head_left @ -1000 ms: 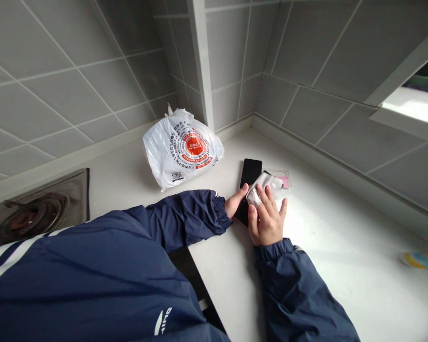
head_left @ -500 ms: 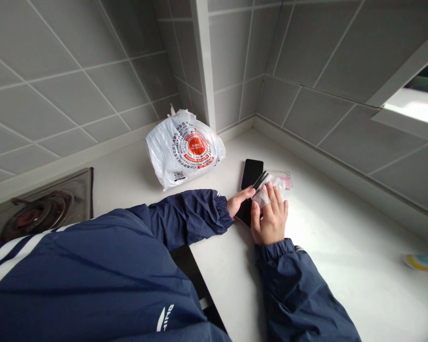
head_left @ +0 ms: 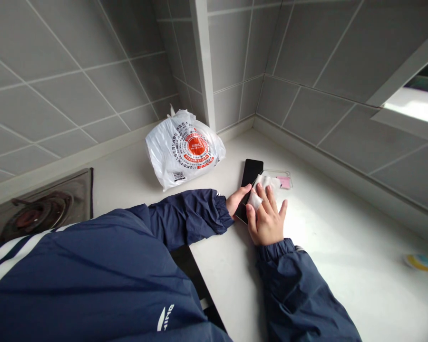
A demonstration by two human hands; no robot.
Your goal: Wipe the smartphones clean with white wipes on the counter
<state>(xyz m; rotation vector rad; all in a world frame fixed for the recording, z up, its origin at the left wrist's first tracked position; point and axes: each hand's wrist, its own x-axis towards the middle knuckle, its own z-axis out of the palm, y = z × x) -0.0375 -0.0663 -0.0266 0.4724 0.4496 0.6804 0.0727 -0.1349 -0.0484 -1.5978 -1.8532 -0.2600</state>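
At the left edge of a black phone (head_left: 251,172) on the white counter is my left hand (head_left: 238,198), its thumb along the edge and its other fingers mostly hidden. The hand steadies the phone. My right hand (head_left: 267,218) presses a crumpled white tissue (head_left: 269,181) down beside and partly over the phone, fingers spread on top of it. Whatever lies under the tissue is covered. Just beyond the tissue sits a clear phone case (head_left: 289,174) with a pink piece (head_left: 284,182) in it.
A white plastic bag (head_left: 180,147) with red and black print stands left of the phone, against the tiled wall. Farther left is a gas stove (head_left: 39,209). A blurred colourful item (head_left: 424,262) lies at the right. The counter's front edge runs below my left forearm.
My right hand and the tissue have shifted slightly left. The tilted dark edge seen earlier beside the tissue is now covered, and more of the lying phone shows.
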